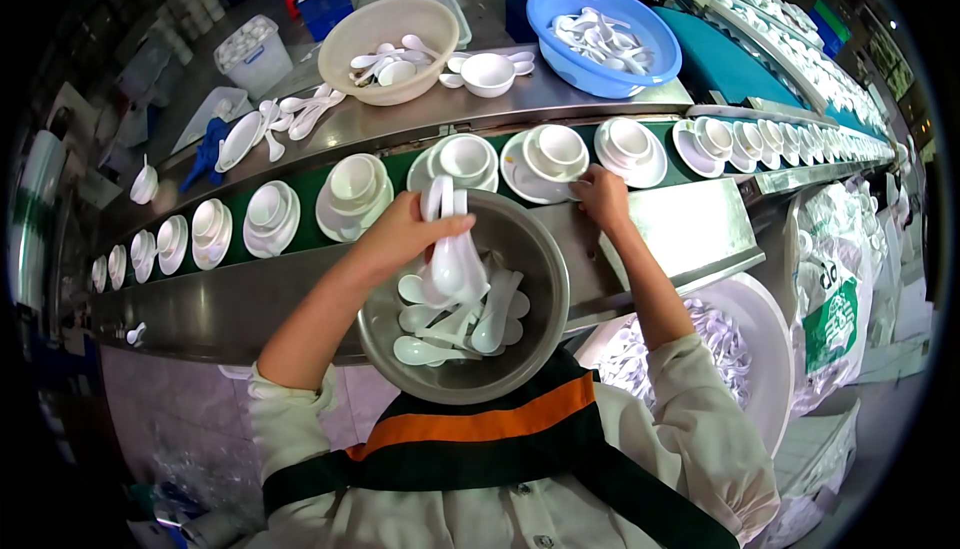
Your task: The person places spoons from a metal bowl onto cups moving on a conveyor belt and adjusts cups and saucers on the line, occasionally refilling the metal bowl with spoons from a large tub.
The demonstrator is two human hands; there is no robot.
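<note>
Several white soup spoons (457, 261) are bunched upright in my left hand (398, 236), which is closed around their handles. Below them a steel bowl (548, 289) holds more loose white spoons (495, 321). My right hand (603, 199) has its fingers curled together at the near rim of a white plate (535, 185), with a cup and bowl (556, 150) stacked on it. Whatever those fingers may hold is hidden. Just beyond the right hand stands another stacked set (630, 145) on the green belt.
Stacked dish sets line the green belt (312, 233) both ways. A beige basin (345, 34) and a blue basin (560, 14) stand on the ledge behind. Below right is a white tub (768, 349) of wrapped pieces, beside a plastic sack (835, 289).
</note>
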